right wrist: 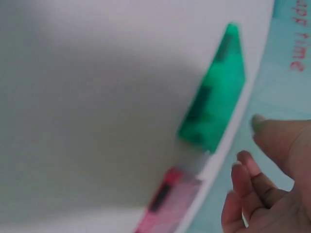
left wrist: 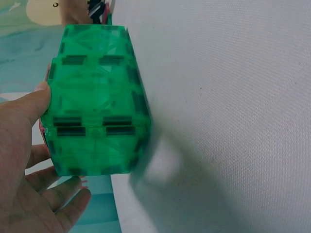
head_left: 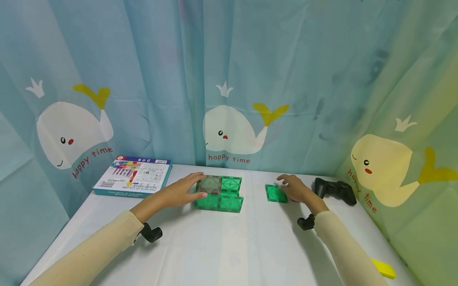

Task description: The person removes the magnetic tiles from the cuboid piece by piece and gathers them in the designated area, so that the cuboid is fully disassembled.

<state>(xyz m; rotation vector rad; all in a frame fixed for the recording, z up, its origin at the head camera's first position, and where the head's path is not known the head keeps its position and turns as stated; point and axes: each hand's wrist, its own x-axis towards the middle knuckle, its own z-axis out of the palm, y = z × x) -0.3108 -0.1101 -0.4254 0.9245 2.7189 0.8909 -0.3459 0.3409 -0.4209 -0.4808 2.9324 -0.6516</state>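
My left hand (head_left: pixel 183 191) grips the left end of a block built from translucent green magnetic tiles (head_left: pixel 230 203), its thumb on the near side. One reddish-pink tile (head_left: pixel 210 184) lies over the block's back left part; the back right part shows green. In the left wrist view, the block's green side (left wrist: pixel 95 92) shows dark magnets along the tile edges. My right hand (head_left: pixel 296 188) hovers by a loose green tile (head_left: pixel 276 194), fingers loosely bent and holding nothing. In the right wrist view a pink tile (right wrist: pixel 167 204) lies beside that green one, mostly hidden by the hand in the head view.
A boxed bead set (head_left: pixel 134 176) lies at the back left of the white table (head_left: pixel 214 246). A black game controller (head_left: pixel 335 190) is right of my right hand. Something yellow (head_left: pixel 383 269) lies by the right forearm. A whale-print curtain (head_left: pixel 161 79) hangs behind.
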